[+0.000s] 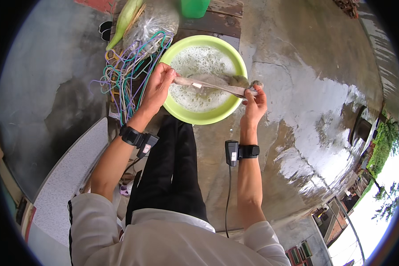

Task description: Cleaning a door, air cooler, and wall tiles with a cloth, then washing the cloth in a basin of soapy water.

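Observation:
A wet greyish-beige piece of cloth (217, 85) with a small white tag is stretched between my hands, over a lime-green basin (204, 119). My left hand (158, 86) pinches one end of it at the basin's left rim. The other end is gripped by the fingers of my right hand (255, 106), just past the right rim, where the fabric bunches up. Foamy, cloudy water (199, 60) fills the basin below. A darker brownish patch shows in the water behind the cloth, too unclear to name.
Left of the basin lies a tangle of coloured clothes hangers (131, 73). Behind them are a clear plastic bag (154, 24) and a long green gourd (125, 22). A green container (194, 8) stands on the wooden boards (224, 24). Wet concrete floor (292, 111) stretches to the right.

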A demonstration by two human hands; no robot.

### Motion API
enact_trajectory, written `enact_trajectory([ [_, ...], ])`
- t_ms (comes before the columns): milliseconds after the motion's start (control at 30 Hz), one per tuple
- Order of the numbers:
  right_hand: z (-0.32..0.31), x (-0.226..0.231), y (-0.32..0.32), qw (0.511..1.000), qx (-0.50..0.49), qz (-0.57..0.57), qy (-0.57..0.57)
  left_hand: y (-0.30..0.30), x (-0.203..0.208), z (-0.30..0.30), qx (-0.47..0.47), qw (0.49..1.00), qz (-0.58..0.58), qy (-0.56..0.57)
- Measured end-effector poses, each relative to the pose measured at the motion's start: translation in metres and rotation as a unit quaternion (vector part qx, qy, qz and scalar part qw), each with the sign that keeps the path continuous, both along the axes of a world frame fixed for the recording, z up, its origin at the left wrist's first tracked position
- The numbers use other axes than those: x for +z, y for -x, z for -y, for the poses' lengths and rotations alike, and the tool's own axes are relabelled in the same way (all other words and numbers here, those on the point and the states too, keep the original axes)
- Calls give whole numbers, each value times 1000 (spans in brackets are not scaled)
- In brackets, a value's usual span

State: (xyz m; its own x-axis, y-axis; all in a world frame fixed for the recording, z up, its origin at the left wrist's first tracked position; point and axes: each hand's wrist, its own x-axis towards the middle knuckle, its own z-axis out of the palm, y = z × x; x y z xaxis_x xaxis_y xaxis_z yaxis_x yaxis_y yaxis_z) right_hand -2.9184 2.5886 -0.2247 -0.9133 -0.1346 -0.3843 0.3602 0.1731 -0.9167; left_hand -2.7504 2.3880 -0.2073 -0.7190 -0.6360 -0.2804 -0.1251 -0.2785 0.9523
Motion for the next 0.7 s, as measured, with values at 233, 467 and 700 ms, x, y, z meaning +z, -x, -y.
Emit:
enact_trajectory([
  [233,-2,-25,-31,983,156,15,-92,11,-2,-3,-76,984,127,98],
  [467,-5,-46,-50,913,282,-129,-264,-20,-83,-14,-385,779,162,467],
  [700,-3,-49,-47,939,214,-158,-219,26,-61,-4,-202,898,258,294],
])
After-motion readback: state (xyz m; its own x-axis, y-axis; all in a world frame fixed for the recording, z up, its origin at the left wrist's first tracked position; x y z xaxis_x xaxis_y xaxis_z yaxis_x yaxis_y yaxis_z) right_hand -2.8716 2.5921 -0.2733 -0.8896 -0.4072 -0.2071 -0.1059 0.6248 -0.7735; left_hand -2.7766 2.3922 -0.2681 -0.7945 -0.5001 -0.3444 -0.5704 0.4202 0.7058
